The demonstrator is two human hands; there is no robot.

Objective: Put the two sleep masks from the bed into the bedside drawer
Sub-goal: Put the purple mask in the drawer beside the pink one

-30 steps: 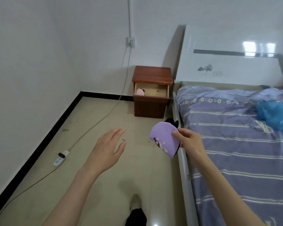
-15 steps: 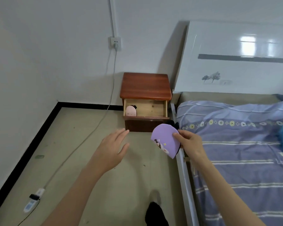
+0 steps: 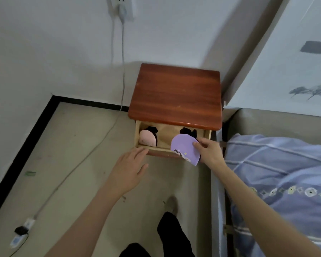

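Note:
A purple sleep mask [image 3: 184, 148] with a cartoon print and a black strap hangs over the front right of the open bedside drawer [image 3: 137, 135]. My right hand [image 3: 208, 152] pinches its right edge. A pink sleep mask [image 3: 147, 139] with a black strap lies inside the drawer at its left end. My left hand [image 3: 131, 168] is open with fingers spread, its fingertips at the drawer's front edge on the left. The drawer belongs to a reddish wooden nightstand [image 3: 176, 95].
The bed [image 3: 285, 182] with a striped purple cover runs along the right, its white headboard [image 3: 289, 71] behind. A white cable [image 3: 93, 151] trails from a wall socket [image 3: 120, 6] across the floor to an adapter [image 3: 20, 232] at lower left. My foot [image 3: 171, 204] stands before the nightstand.
I have stepped up to the nightstand. My right hand has carried the purple mask forward to the open drawer, and my left hand has reached the drawer's front edge.

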